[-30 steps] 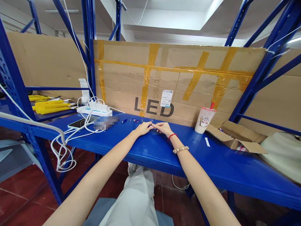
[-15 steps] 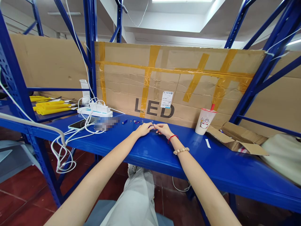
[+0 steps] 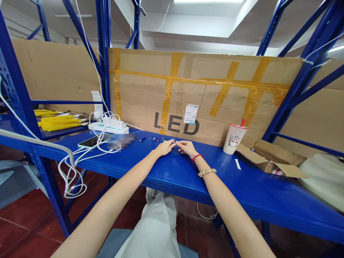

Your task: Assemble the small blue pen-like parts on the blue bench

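Observation:
Both my hands meet above the blue tabletop (image 3: 185,172), fingertips touching or nearly so. My left hand (image 3: 164,147) has its fingers pinched together around something too small to make out. Opposite it, my right hand (image 3: 186,147) is pinched too, thumb and forefinger at the same spot; what they hold is hidden. A red string and a beaded bracelet circle my right wrist. Just left of my left hand lie a small dark blue cylinder (image 3: 142,139) and a small blue and purple piece (image 3: 155,139). Tiny clear bits lie behind my fingertips.
A paper cup (image 3: 234,139) with a red straw and an open cardboard box (image 3: 274,157) stand right. White cables, a power strip (image 3: 109,126) and a phone (image 3: 88,142) lie left. Yellow-handled tools (image 3: 60,123) lie farther left. A cardboard panel (image 3: 150,93) closes the back.
A small light-coloured piece visible between my fingertips earlier is now hidden. Otherwise my hands stay in the same place, with only slight finger movement.

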Tool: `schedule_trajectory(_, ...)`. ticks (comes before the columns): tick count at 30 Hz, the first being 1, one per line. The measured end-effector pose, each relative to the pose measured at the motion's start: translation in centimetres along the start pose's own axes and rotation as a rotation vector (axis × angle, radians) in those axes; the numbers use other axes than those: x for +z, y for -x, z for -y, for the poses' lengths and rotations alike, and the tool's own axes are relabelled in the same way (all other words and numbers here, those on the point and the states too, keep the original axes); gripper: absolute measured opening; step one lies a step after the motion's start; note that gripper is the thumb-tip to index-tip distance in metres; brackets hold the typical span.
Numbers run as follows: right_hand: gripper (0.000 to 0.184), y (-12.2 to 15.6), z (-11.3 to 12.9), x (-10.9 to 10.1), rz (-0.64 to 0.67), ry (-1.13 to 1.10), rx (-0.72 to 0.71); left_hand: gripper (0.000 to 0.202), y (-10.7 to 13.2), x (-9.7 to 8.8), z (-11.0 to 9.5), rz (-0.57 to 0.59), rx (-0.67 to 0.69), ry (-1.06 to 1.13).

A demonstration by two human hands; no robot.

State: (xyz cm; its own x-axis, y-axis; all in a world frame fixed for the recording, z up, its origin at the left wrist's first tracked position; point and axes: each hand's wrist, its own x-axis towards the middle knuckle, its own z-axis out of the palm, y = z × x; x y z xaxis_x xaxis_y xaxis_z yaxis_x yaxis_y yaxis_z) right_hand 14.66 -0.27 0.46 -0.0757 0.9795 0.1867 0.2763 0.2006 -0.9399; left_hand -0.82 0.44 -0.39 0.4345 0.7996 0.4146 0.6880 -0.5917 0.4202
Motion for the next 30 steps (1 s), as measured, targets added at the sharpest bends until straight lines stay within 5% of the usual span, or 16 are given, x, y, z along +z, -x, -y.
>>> schedule_trajectory(30, 0.02, -0.08, -0.05, -0.19, -0.004, -0.02, -0.02, 0.026, 0.26, -0.3, -0.63, 0.007, -0.028, -0.005)
